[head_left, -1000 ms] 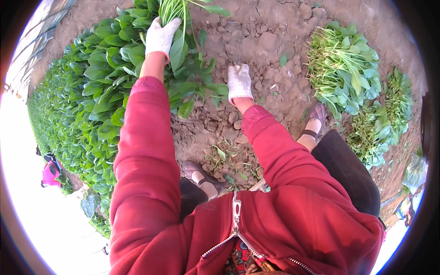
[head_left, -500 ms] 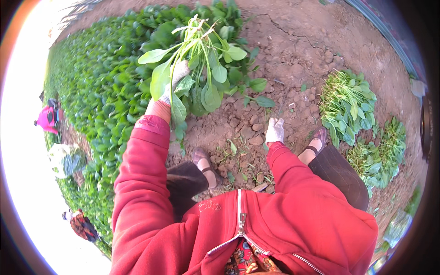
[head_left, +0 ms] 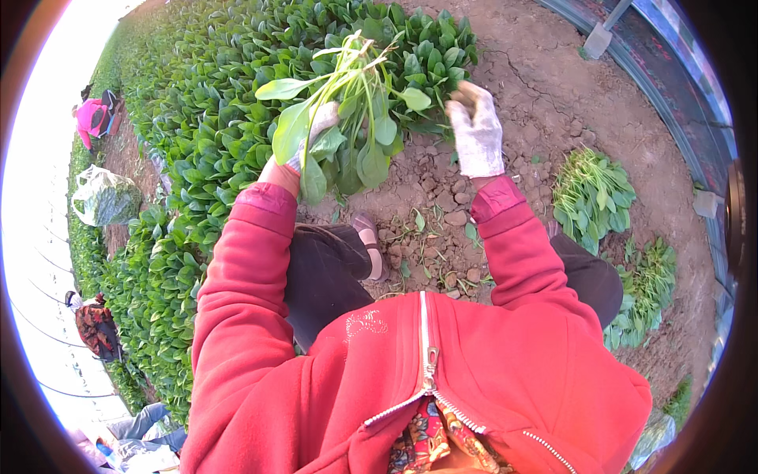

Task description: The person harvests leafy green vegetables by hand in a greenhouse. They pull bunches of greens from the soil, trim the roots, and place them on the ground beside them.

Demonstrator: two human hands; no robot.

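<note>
My left hand, in a pale glove, is closed around a bunch of leafy spinach. The pale roots of the bunch point up and away, and its broad leaves hang back over the wrist. To the right of the bunch, my gloved right hand is raised over the soil, thumb and fingers apart, with nothing visible in it. Just beyond both hands is the edge of the dense bed of growing spinach.
Cut spinach lies in a pile to the right, with another pile nearer. Two people, one in pink and one in a patterned top, are off left, near a filled clear bag. A plastic-sheeted edge curves along the right.
My right hand has risen from low over the soil to beside the bunch, its fingers now spread. My left hand keeps hold of the spinach. The view has shifted, showing more of the bed.
</note>
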